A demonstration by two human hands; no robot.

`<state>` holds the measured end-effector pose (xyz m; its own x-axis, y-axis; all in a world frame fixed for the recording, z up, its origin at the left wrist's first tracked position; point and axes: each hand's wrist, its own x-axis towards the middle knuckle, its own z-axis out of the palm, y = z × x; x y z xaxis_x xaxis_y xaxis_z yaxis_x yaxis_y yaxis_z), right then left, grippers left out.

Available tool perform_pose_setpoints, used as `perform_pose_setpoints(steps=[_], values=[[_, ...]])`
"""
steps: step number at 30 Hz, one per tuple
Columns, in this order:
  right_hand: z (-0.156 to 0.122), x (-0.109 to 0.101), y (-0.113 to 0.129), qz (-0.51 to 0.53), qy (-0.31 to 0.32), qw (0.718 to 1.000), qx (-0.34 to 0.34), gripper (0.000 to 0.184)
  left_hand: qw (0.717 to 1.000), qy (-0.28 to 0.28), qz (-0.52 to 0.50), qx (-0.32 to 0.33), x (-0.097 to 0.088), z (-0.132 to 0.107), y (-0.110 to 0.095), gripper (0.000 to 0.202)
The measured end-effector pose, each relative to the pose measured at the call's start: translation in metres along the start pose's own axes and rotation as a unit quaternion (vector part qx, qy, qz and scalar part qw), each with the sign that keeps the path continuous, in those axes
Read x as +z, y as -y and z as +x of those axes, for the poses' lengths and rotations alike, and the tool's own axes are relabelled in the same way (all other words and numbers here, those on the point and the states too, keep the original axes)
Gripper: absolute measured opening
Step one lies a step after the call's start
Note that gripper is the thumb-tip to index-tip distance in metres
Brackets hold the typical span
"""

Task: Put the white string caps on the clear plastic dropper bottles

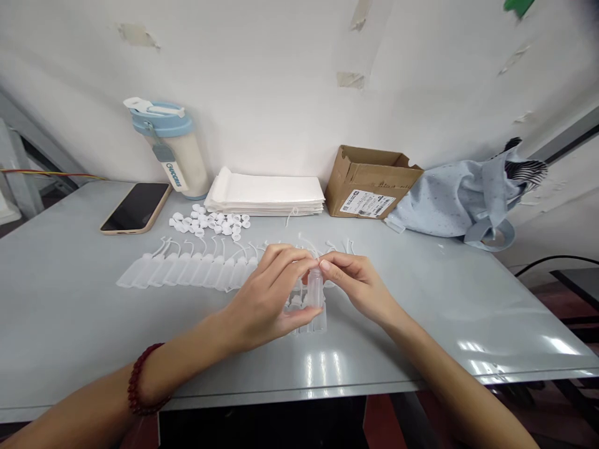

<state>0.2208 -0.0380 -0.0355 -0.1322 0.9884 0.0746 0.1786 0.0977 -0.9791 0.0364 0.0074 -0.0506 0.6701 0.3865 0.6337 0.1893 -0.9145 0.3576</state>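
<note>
My left hand (269, 293) grips a small clear plastic bottle (315, 292) upright just above the grey table (70, 312). My right hand (358, 280) pinches at the bottle's top with thumb and forefinger. A row of several similar clear bottles (187, 269) with thin tubes lies on the table to the left of my hands. Behind that row sits a heap of small white caps (210, 223). More clear bottles are partly hidden under my hands.
At the back stand a blue-lidded drink tumbler (171, 149), a stack of white bags (266, 193), an open cardboard box (369, 184) and a light blue cloth bag (463, 196). A phone (136, 207) lies face up at the back left.
</note>
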Motion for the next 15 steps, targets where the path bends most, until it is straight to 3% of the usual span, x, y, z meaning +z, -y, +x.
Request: perform_pose_setpoints(steps=[15], values=[[-0.005,-0.035,0.009,-0.175,0.177,0.966,0.074,0.034,0.992,0.083,-0.056,-0.080,0.015,-0.006,-0.009,0.048]])
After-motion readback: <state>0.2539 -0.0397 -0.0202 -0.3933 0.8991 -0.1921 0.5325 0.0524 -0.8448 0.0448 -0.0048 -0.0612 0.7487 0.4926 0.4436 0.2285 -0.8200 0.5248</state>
